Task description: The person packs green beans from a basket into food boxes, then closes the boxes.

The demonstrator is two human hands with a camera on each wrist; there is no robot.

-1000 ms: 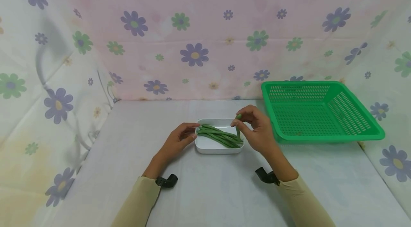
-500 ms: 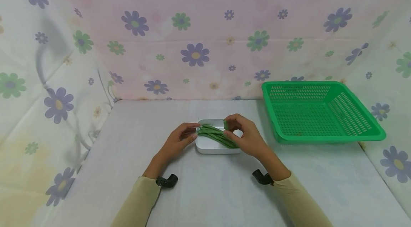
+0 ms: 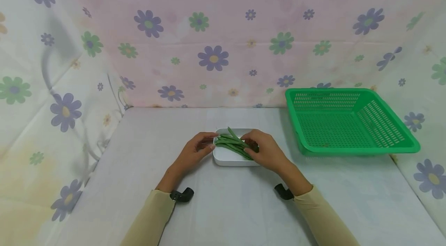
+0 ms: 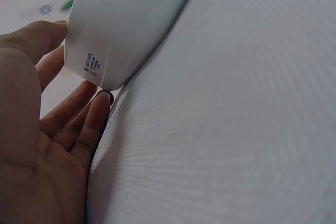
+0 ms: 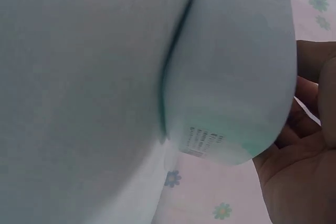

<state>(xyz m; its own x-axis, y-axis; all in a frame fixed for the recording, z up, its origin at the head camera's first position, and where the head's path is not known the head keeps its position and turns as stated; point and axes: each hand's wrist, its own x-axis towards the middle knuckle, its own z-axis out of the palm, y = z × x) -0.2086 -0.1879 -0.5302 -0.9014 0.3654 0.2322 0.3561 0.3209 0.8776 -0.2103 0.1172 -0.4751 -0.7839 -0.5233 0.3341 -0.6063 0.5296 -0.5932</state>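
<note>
Several green beans (image 3: 228,146) lie in a bundle in a small white rectangular dish (image 3: 231,161) at mid-table. My left hand (image 3: 191,151) holds the dish's left end, thumb and fingers apart at the rim. In the left wrist view, those fingers (image 4: 95,114) meet the outer wall near some small print. Over the dish's right half, my right hand (image 3: 267,152) pinches a green bean (image 3: 234,133) whose far end sticks up slantwise above the bundle. The right wrist view shows the dish's outside (image 5: 236,66), with a printed label; the right fingertips are hidden behind it.
A green plastic basket (image 3: 352,150) with slotted walls stands at the back right. White cloth (image 3: 223,207) covers the table. Behind and at both sides hangs a flowered curtain (image 3: 237,56). Black wrist-camera mounts (image 3: 182,195) stick out from both wrists.
My right hand has moved left and down into the dish. The bean it pinches was upright and now slants across the bundle, its tip toward the back. My left hand has stayed at the dish.
</note>
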